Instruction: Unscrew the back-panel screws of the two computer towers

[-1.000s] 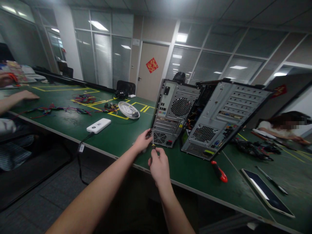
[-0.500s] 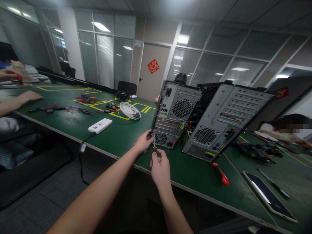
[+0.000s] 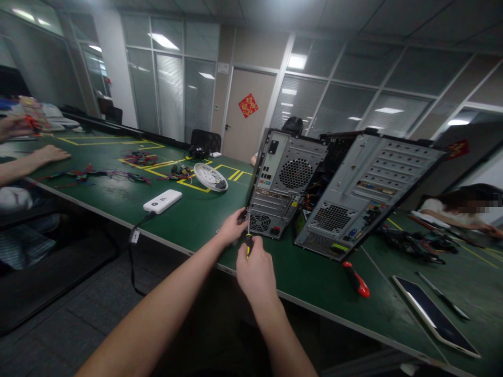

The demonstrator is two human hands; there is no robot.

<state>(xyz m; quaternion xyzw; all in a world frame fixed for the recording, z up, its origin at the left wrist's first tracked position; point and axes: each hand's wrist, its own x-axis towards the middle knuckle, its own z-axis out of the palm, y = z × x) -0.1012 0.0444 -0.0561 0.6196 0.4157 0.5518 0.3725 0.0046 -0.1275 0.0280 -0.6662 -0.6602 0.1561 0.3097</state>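
Observation:
My right hand (image 3: pixel 257 269) is closed around a screwdriver (image 3: pixel 249 245) with a black and yellow handle. The shaft points up at the lower left corner of the back of a computer case (image 3: pixel 277 162); whether its tip sits in a screw is too small to tell. My left hand (image 3: pixel 232 228) grips the left edge of that same case near the tip, its fingers partly hidden. Close on the right, a second computer case (image 3: pixel 341 193) stands tilted with its grey back facing me.
A red-and-black handled tool (image 3: pixel 356 280), a tablet-like device (image 3: pixel 434 317) and a pen-like tool (image 3: pixel 442 295) lie to the right. On the left are a white power bank (image 3: pixel 162 201) with a cable, a white round cover (image 3: pixel 210 177) and wires (image 3: pixel 90 175). Other people sit on both sides.
My right hand has turned and shifted slightly left, so more of the screwdriver's yellow handle shows. The left hand and both cases have stayed put.

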